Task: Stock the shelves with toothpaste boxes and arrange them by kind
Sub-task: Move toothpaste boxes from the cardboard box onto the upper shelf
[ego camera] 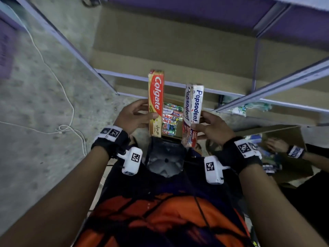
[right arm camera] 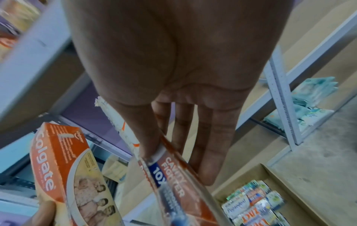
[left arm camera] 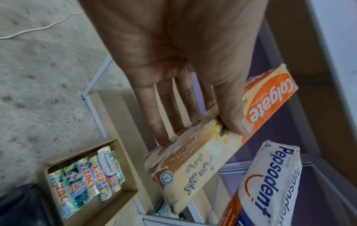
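Nearest the body, the left hand (ego camera: 132, 116) is gripping a Colgate box (ego camera: 156, 102) upright, thumb across its front, while the right hand (ego camera: 212, 127) is pinching a Pepsodent box (ego camera: 193, 114) the same way, just beside it. Below them, an open carton (left arm camera: 92, 180) of mixed toothpaste boxes is sitting on the floor. Beyond, the brown shelf (ego camera: 178, 50) is waiting, seemingly bare. This looks like the carrying stage; next, each brand is needing its own separate spot there.

light: dim, flat | focus: soft, blurred toward edges | lens: wide-angle bending at borders
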A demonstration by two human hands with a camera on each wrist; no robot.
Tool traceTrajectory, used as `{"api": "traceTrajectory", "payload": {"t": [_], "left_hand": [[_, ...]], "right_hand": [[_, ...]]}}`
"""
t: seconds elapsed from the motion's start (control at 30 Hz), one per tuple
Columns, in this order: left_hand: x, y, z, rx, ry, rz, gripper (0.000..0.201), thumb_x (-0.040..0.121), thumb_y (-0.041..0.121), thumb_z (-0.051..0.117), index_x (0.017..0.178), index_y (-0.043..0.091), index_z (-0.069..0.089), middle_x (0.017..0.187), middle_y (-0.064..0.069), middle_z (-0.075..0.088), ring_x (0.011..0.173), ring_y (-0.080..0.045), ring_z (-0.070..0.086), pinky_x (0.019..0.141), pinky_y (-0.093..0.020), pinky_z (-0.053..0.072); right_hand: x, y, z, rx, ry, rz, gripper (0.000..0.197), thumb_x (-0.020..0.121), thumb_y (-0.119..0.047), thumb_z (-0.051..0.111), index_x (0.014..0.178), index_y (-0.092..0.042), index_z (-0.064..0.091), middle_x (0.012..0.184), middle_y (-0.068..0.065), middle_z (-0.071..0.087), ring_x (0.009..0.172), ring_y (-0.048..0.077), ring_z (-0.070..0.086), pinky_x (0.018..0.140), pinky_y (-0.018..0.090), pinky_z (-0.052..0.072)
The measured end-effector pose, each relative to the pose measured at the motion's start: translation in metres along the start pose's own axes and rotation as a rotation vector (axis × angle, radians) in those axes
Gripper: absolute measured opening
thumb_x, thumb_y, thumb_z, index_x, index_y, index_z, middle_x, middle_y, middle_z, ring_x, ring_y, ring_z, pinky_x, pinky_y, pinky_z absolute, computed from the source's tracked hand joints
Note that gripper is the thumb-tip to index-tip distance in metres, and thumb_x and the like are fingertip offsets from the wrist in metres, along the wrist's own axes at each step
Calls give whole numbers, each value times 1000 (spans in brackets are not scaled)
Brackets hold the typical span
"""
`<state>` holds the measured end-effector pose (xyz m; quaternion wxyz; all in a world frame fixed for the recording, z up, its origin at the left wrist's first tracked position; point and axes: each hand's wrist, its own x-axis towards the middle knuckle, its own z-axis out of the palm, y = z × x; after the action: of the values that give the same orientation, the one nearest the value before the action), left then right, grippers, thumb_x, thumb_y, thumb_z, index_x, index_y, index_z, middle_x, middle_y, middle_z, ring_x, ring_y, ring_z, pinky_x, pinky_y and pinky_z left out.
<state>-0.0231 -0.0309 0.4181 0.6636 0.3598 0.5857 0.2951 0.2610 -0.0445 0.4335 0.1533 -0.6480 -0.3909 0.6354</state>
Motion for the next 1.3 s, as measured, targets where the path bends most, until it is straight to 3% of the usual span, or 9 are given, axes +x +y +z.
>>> {"api": "traceTrajectory", "payload": {"t": [0.13,0.2,0.3,0.5,0.63,0.87,1.0,1.13,1.3], "left_hand": [[-12,24,-6,16,9,75,48,72,24,86,116,32,68,108,2,73,95,-20,72,73,-38,61],[-15,36,-8,21,12,118,47,71,25,86,115,33,69,108,3,73,94,-20,72,70,-34,60],[-16,58,-11,38,13,187,48,71,29,86,115,32,68,108,4,73,95,-18,72,68,-31,59],[-5,116,-15,78,14,343,56,67,31,88,118,27,67,110,0,72,96,-22,71,74,-40,61],[5,163,-16,90,48,450,56,63,34,90,115,30,68,107,3,73,97,-16,70,69,-30,59],[9,264,-21,129,114,670,55,62,40,90,112,32,70,102,7,74,90,-12,72,61,-31,59],[10,312,-30,182,196,754,54,57,45,90,106,32,71,93,9,75,86,-10,72,61,-20,56],[14,352,-41,224,278,749,55,55,54,90,103,34,72,94,5,73,86,-14,72,66,-35,61],[31,396,-52,422,430,738,52,56,62,85,93,29,70,83,9,68,73,-11,69,67,-33,60]], "right_hand": [[-19,-25,-6,-28,12,-97,41,88,-14,72,124,-31,62,114,4,70,94,18,71,67,32,60],[-26,-39,-10,-37,20,-135,40,88,-14,72,123,-33,63,114,1,70,96,20,71,71,37,62],[-34,-62,-15,-65,33,-196,40,90,-14,70,126,-28,62,114,-1,71,99,22,70,80,48,61],[-50,-113,-30,-22,77,-342,39,91,-6,68,127,-21,62,113,9,69,100,28,70,81,51,60],[-61,-156,-42,-25,91,-421,41,92,-5,65,130,-17,59,117,13,67,100,24,69,77,42,62],[-86,-235,-65,-34,173,-558,32,92,-6,66,120,-21,63,112,12,69,90,26,72,66,37,62],[-94,-279,-79,-74,236,-607,27,93,-10,65,118,-21,63,108,11,69,76,20,73,60,32,60],[-89,-320,-89,-119,309,-596,21,92,-17,65,112,-19,66,93,6,76,73,21,74,67,39,62],[-70,-368,-96,-224,402,-540,17,89,-28,66,102,-17,69,74,1,76,64,20,74,58,32,60]]}}
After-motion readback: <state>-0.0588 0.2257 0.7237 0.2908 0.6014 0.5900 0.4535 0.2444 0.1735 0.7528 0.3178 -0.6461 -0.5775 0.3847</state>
